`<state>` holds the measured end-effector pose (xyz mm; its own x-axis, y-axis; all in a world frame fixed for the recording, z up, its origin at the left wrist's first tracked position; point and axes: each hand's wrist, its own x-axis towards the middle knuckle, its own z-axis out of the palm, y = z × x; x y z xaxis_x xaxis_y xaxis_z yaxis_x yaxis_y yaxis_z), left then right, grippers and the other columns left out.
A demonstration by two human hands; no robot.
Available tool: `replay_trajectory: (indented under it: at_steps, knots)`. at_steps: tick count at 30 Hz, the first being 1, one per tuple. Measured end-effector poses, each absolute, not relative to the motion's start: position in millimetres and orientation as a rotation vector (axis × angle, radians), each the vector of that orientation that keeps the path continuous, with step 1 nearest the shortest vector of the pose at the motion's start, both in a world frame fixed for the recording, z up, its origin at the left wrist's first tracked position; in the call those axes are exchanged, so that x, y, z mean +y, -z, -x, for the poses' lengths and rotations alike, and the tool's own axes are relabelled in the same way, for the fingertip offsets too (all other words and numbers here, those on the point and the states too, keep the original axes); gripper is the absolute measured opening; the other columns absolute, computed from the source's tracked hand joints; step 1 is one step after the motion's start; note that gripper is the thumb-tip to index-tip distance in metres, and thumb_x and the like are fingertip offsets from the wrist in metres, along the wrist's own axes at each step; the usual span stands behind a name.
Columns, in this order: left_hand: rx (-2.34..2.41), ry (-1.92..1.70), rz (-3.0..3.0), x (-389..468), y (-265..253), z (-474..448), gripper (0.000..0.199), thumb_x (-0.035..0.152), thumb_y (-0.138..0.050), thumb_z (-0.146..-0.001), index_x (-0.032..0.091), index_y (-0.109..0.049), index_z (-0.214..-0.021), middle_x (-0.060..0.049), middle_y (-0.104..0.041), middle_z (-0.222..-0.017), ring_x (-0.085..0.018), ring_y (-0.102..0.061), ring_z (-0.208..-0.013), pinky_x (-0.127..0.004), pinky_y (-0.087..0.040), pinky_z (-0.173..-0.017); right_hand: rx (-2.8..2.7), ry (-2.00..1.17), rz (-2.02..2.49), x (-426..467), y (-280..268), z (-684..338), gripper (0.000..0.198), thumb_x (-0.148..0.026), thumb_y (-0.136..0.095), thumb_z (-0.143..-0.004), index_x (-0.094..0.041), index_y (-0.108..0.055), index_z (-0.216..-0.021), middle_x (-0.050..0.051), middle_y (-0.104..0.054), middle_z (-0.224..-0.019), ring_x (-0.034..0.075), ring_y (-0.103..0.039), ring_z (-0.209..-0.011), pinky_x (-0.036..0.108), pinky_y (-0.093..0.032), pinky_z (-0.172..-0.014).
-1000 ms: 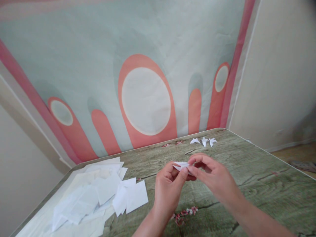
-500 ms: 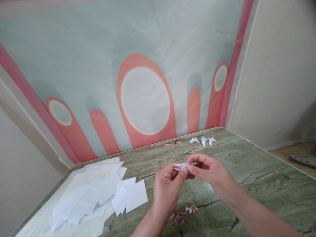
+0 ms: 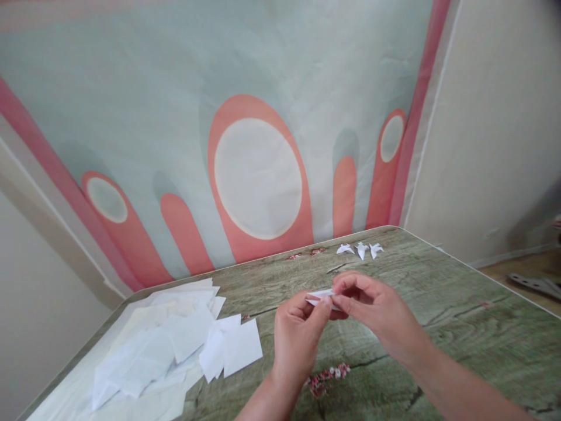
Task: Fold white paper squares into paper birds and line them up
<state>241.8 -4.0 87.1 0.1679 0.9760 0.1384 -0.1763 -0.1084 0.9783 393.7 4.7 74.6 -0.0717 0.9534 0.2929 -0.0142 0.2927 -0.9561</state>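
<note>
Between my two hands, above the middle of the table, is a small piece of folded white paper (image 3: pixel 321 294). My left hand (image 3: pixel 298 327) pinches its left part, the thumb lying along the near side. At the paper's right end, my right hand (image 3: pixel 370 301) grips it between thumb and fingertips. Fingers cover much of the paper, so its full shape is hidden. Beyond my hands, three small folded paper cranes (image 3: pixel 362 251) stand in a row near the table's far edge.
On the left of the wood-patterned table (image 3: pixel 442 292) lies a loose, overlapping pile of white paper sheets (image 3: pixel 149 351). Two smaller paper squares (image 3: pixel 242 349) overlap at its right side. A backdrop with coral arches (image 3: pixel 263 175) rises behind the far edge.
Both hands stay in nearly the same place on the folded paper. The right fingertips have shifted very slightly at its end, and the paper's left tip looks a little more spread.
</note>
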Motion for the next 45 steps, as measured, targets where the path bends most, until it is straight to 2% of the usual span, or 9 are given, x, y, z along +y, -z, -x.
replay_trajectory:
  at_steps: [3,9,13,17,26,30,39,45]
  knots:
    - [0.877,-1.175,-1.221,-2,-90,-241,0.017,0.027,-0.067,-0.081,0.009,-0.069,-0.081,-0.007,-0.073,-0.071,-0.019,-0.070,-0.066,-0.031,-0.056,-0.071,-1.481,-0.890,0.965,5,-77,-394,0.015,-0.035,-0.067,-0.080,-0.019,-0.067,-0.080,0.003,-0.062,-0.089,0.016,-0.058,-0.081,0.028,-0.048,-0.073]
    - [0.848,-1.145,-1.237,1,-91,-238,0.018,0.028,-0.068,-0.081,0.010,-0.066,-0.082,-0.007,-0.073,-0.073,-0.020,-0.071,-0.069,-0.032,-0.055,-0.072,-1.358,-1.167,0.924,10,-72,-394,0.023,-0.040,-0.069,-0.078,-0.019,-0.069,-0.086,0.003,-0.064,-0.088,0.015,-0.059,-0.074,0.027,-0.049,-0.065]
    - [0.815,-0.978,-1.277,2,-95,-232,0.022,0.031,-0.067,-0.082,0.009,-0.065,-0.080,-0.011,-0.073,-0.076,-0.024,-0.072,-0.070,-0.036,-0.056,-0.072,-1.525,-0.920,0.974,8,-78,-397,0.017,-0.037,-0.068,-0.080,-0.020,-0.071,-0.080,0.004,-0.066,-0.090,0.018,-0.061,-0.086,0.029,-0.049,-0.075]
    - [0.828,-0.956,-1.290,3,-98,-228,0.026,0.034,-0.064,-0.083,0.008,-0.067,-0.084,-0.012,-0.073,-0.079,-0.025,-0.072,-0.070,-0.036,-0.055,-0.071,-1.610,-0.756,0.996,5,-83,-398,0.013,-0.034,-0.067,-0.082,-0.022,-0.072,-0.080,0.004,-0.067,-0.089,0.018,-0.062,-0.087,0.029,-0.048,-0.079]
    - [0.914,-0.973,-1.237,6,-93,-232,0.033,0.041,-0.066,-0.081,0.008,-0.067,-0.085,-0.013,-0.074,-0.081,-0.025,-0.072,-0.070,-0.035,-0.056,-0.071,-1.560,-0.833,1.003,8,-77,-397,0.014,-0.033,-0.063,-0.085,-0.023,-0.073,-0.086,0.003,-0.065,-0.089,0.017,-0.062,-0.085,0.029,-0.048,-0.075]
    - [0.904,-0.861,-1.282,8,-97,-227,0.030,0.038,-0.066,-0.080,0.008,-0.068,-0.082,-0.013,-0.074,-0.082,-0.022,-0.072,-0.068,-0.032,-0.055,-0.069,-1.601,-0.856,1.003,6,-79,-398,0.012,-0.032,-0.064,-0.085,-0.023,-0.072,-0.085,0.002,-0.064,-0.087,0.017,-0.062,-0.085,0.029,-0.047,-0.076]
    - [0.872,-0.888,-1.179,9,-96,-223,0.021,0.029,-0.064,-0.080,0.008,-0.067,-0.079,-0.012,-0.074,-0.074,-0.021,-0.072,-0.063,-0.031,-0.054,-0.068,-1.709,-0.879,0.951,9,-83,-401,0.016,-0.035,-0.061,-0.087,-0.025,-0.074,-0.086,0.002,-0.067,-0.085,0.017,-0.063,-0.083,0.030,-0.047,-0.077]
    - [0.853,-0.861,-1.050,11,-96,-224,0.025,0.033,-0.069,-0.077,0.009,-0.063,-0.078,-0.013,-0.073,-0.075,-0.019,-0.070,-0.060,-0.029,-0.053,-0.064,-1.742,-0.853,0.929,11,-84,-403,0.017,-0.034,-0.059,-0.089,-0.026,-0.074,-0.090,0.002,-0.068,-0.086,0.017,-0.063,-0.083,0.030,-0.047,-0.078]
